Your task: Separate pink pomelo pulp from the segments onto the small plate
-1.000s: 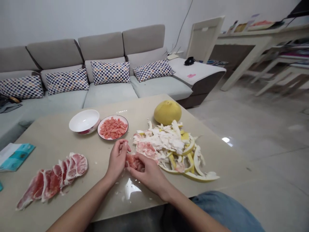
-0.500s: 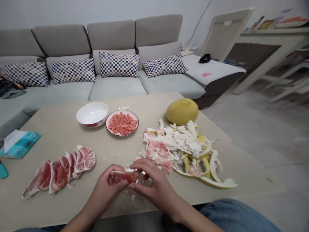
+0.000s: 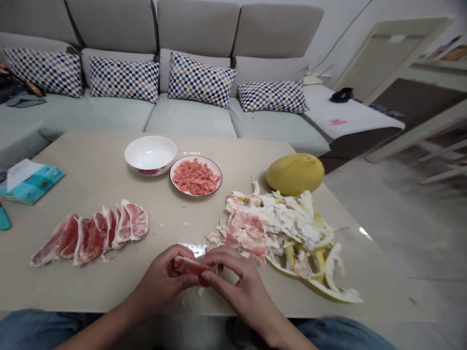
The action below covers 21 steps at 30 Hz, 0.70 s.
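Observation:
Between my two hands is a red pomelo segment point(image 3: 189, 265) with bits of white membrane on it, held just above the front of the table. My left hand point(image 3: 168, 273) is wrapped round its left end. At its right end, the thumb and fingers of my right hand point(image 3: 233, 274) pinch the flesh. To the left lies a row of pomelo segments point(image 3: 95, 232) in pale membrane. Beyond my hands a dark-rimmed plate point(image 3: 196, 195) carries small pieces of pink flesh point(image 3: 195, 176). A heap of white pith and membrane point(image 3: 277, 218) with yellow peel point(image 3: 328, 289) lies to the right.
A white bowl point(image 3: 150, 153) stands beside the plate, its inside bare. Behind the peel heap sits a whole yellow pomelo point(image 3: 295, 174). A blue tissue pack point(image 3: 32, 182) lies at the left of the table point(image 3: 233, 146), with a grey sofa point(image 3: 193, 116) behind.
The camera view has tilted downward and turned slightly, so the sofa sits higher in the picture. Both hands keep hold of the pomelo segment, with the right fingers slightly shifted on its end.

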Motion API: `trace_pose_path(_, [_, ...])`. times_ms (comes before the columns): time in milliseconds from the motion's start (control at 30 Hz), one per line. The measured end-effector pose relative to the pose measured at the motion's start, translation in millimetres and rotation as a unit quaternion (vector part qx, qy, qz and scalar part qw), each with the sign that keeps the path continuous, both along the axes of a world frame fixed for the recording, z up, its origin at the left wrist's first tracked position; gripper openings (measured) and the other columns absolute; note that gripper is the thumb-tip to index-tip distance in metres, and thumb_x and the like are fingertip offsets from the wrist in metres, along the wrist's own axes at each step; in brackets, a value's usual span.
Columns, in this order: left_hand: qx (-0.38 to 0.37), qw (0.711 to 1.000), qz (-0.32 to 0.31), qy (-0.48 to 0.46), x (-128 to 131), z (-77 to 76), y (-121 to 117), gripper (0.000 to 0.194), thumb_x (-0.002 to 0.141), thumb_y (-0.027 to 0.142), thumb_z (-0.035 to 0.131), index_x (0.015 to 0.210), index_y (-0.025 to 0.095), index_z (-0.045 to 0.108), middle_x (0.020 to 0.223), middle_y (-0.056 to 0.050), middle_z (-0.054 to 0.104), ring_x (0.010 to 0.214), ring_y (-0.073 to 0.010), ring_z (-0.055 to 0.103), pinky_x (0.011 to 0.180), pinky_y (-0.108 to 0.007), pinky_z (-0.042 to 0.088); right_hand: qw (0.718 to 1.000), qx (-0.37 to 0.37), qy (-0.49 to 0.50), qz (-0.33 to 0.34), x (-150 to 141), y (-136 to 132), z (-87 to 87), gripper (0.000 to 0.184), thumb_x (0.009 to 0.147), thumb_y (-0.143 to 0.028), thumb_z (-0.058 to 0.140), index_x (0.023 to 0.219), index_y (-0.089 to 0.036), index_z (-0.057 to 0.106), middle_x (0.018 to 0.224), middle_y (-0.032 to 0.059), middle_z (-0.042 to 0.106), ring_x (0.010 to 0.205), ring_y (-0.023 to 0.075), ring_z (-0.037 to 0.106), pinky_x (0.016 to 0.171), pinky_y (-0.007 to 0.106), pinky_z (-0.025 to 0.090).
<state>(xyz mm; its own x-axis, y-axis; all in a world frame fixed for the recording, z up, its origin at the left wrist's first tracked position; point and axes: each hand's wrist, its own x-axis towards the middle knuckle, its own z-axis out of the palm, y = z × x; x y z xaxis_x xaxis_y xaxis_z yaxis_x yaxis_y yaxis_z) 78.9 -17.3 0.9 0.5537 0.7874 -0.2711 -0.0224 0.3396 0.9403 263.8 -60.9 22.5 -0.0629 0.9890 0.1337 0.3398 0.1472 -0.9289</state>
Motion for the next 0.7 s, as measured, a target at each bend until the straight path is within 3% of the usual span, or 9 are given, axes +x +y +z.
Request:
trace_pose_path(300, [-0.023, 0.998, -0.018, -0.061, -4, -7.3, 2, 0.024, 0.072, 0.027, 0.077, 0.086, 0.017, 0.06, 0.081, -0.004, 0.068, 0.078, -0.0177, 0.062, 0.072, -0.03, 0.044, 0.998, -0.059, 0.035, 0.01, 2, 2, 2.1, 0.01, 0.083, -0.031, 0.067, 0.086, -0.026, 0.076, 0.087, 0.004, 0.074, 0.085, 0.0211, 0.067, 0.077, 0.031, 0.052])
trace_pose_path(433, [-0.04, 0.995, -0.027, -0.084, -4, -7.1, 1, 0.024, 0.074, 0.028, 0.076, 0.087, 0.016, 0.06, 0.081, -0.006, 0.071, 0.077, -0.0176, 0.062, 0.071, -0.03, 0.045, 0.984, -0.135, 0.114, 0.011, 5, 4, -2.9, 0.017, 0.083, -0.038, 0.068, 0.088, -0.024, 0.075, 0.092, 0.0053, 0.073, 0.088, 0.0215, 0.066, 0.08, 0.031, 0.051])
trace_pose_path(567, [-0.067, 0.993, -0.023, -0.097, -5, -6.2, 1, 0.026, 0.074, 0.03, 0.076, 0.089, 0.016, 0.059, 0.083, -0.006, 0.071, 0.078, -0.0176, 0.064, 0.071, -0.03, 0.047, 0.935, -0.229, 0.27, -0.004, 3, 3, -11.3, 0.027, 0.08, -0.045, 0.069, 0.09, -0.02, 0.073, 0.082, 0.0042, 0.069, 0.075, 0.0176, 0.061, 0.073, 0.029, 0.049])
trace_pose_path(700, [-0.082, 0.991, -0.011, -0.106, -5, -7.9, 2, 0.029, 0.072, 0.03, 0.077, 0.089, 0.016, 0.059, 0.081, -0.005, 0.07, 0.076, -0.0168, 0.064, 0.071, -0.03, 0.048, 0.872, -0.262, 0.412, 0.013, -3, 2, -18.2, 0.029, 0.078, -0.043, 0.073, 0.089, -0.017, 0.071, 0.077, 0.0026, 0.063, 0.071, 0.0138, 0.056, 0.07, 0.026, 0.046])
